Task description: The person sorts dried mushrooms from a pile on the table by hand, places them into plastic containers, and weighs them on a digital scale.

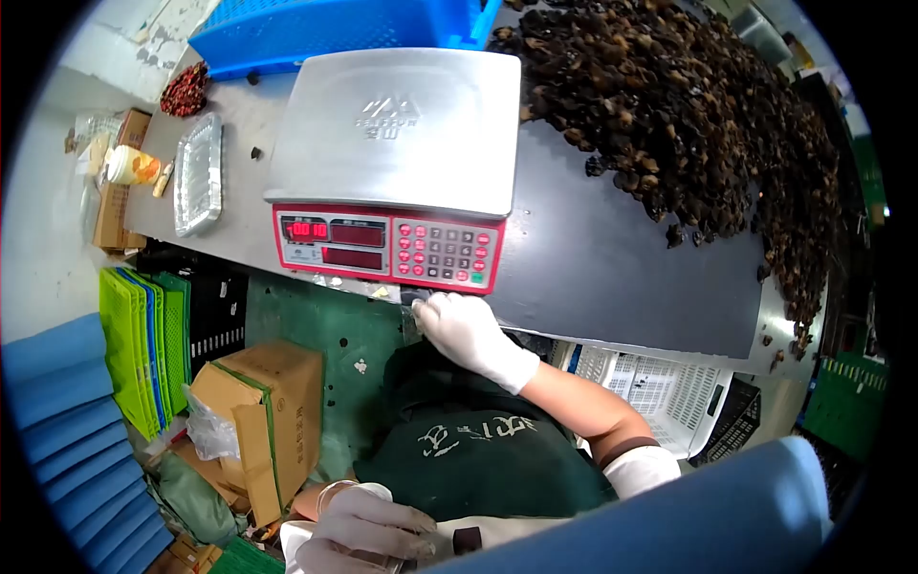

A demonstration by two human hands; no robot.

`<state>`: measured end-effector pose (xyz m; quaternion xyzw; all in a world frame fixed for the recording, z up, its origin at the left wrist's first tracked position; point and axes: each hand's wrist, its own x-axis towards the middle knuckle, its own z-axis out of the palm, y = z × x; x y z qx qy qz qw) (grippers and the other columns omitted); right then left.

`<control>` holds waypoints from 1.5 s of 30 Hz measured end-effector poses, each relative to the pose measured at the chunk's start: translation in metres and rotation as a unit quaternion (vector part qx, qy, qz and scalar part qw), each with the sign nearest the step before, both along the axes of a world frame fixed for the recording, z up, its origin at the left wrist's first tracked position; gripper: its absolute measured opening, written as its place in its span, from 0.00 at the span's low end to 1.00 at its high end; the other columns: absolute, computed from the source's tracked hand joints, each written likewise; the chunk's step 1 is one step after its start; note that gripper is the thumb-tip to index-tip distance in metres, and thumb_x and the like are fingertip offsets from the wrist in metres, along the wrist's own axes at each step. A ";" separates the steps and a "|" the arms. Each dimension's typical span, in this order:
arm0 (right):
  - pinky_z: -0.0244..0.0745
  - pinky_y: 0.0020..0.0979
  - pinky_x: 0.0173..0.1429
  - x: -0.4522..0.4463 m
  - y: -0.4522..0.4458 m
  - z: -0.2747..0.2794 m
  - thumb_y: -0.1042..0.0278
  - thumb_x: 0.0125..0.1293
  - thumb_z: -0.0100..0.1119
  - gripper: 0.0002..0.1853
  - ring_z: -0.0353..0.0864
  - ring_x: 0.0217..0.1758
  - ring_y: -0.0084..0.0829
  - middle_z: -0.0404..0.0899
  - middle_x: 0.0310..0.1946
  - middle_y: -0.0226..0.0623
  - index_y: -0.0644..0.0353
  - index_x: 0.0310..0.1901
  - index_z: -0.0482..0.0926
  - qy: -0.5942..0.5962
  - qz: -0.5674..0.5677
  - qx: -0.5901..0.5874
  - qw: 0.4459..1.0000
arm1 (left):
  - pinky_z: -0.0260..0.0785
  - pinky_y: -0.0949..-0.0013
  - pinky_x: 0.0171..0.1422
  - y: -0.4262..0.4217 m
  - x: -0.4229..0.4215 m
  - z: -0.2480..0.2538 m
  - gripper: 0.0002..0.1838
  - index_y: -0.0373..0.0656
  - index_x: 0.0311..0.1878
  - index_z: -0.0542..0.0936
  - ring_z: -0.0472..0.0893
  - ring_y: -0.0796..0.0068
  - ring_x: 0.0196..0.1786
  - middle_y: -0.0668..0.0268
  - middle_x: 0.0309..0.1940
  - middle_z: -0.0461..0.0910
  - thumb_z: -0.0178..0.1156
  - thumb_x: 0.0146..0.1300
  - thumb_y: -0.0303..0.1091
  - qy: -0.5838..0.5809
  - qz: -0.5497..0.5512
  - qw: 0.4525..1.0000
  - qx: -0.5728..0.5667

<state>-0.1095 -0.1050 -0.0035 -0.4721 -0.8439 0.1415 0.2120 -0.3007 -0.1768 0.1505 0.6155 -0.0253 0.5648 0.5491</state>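
My right hand [464,335], in a white glove, is at the table's front edge just below the scale [397,129]. Its fingers are pinched together, with a bit of clear film showing by the fingertips; what they hold is not plain. Low in the view, my left hand [368,531], also gloved, is bent in front of my body. Its fingers curl over a small greyish thing that is mostly hidden. The scale has a bare steel plate and a red panel [387,247] with lit digits and a keypad.
Dark wood-ear-like pieces [669,115] are heaped on the table's right side. Behind the scale stands a blue basket [335,33]. To the left are a clear plastic tray [198,175] and a paper cup [134,166]. Below are a cardboard box [273,421] and a white crate [669,392].
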 end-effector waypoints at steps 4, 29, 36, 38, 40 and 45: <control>0.77 0.36 0.30 -0.026 0.012 -0.002 0.64 0.61 0.61 0.11 0.81 0.29 0.35 0.76 0.29 0.35 0.58 0.44 0.80 -0.078 -0.032 -0.025 0.996 | 0.80 0.49 0.46 0.004 -0.027 -0.002 0.28 0.28 0.61 0.70 0.84 0.41 0.42 0.34 0.46 0.78 0.58 0.69 0.43 -0.016 -0.003 1.000 -0.001; 0.71 0.40 0.54 -0.049 -0.016 0.027 0.70 0.55 0.65 0.14 0.78 0.47 0.41 0.79 0.42 0.37 0.59 0.45 0.80 0.136 0.025 -0.021 0.990 | 0.76 0.45 0.44 0.008 -0.078 -0.005 0.38 0.25 0.52 0.73 0.83 0.41 0.42 0.34 0.46 0.77 0.51 0.69 0.62 -0.090 -0.048 0.995 0.009; 0.57 0.54 0.74 -0.033 -0.037 0.018 0.58 0.56 0.66 0.28 0.67 0.69 0.49 0.72 0.64 0.43 0.55 0.60 0.76 -0.067 0.112 -0.032 0.991 | 0.75 0.44 0.44 0.008 -0.055 0.008 0.43 0.24 0.50 0.74 0.82 0.41 0.41 0.35 0.45 0.77 0.48 0.70 0.67 -0.094 -0.081 0.992 0.013; 0.62 0.52 0.72 -0.031 -0.038 0.013 0.61 0.57 0.65 0.26 0.67 0.68 0.48 0.74 0.62 0.40 0.58 0.58 0.77 0.020 0.081 -0.056 0.995 | 0.75 0.44 0.44 0.001 -0.046 0.015 0.42 0.24 0.50 0.74 0.82 0.41 0.41 0.34 0.45 0.77 0.48 0.70 0.67 -0.117 -0.038 0.992 -0.008; 0.63 0.54 0.70 -0.031 -0.036 0.021 0.60 0.55 0.66 0.28 0.68 0.66 0.55 0.74 0.62 0.42 0.58 0.59 0.77 0.025 0.023 -0.024 0.999 | 0.75 0.44 0.45 -0.001 -0.044 0.019 0.42 0.24 0.49 0.74 0.82 0.40 0.41 0.34 0.44 0.77 0.48 0.70 0.67 -0.142 0.009 0.989 -0.028; 0.54 0.68 0.71 -0.047 -0.034 0.041 0.51 0.59 0.65 0.35 0.61 0.67 0.72 0.66 0.70 0.48 0.56 0.67 0.71 -0.068 -0.030 -0.077 0.994 | 0.75 0.44 0.45 -0.005 -0.050 0.012 0.42 0.23 0.51 0.74 0.82 0.40 0.41 0.34 0.45 0.77 0.49 0.70 0.67 -0.158 0.033 0.986 -0.036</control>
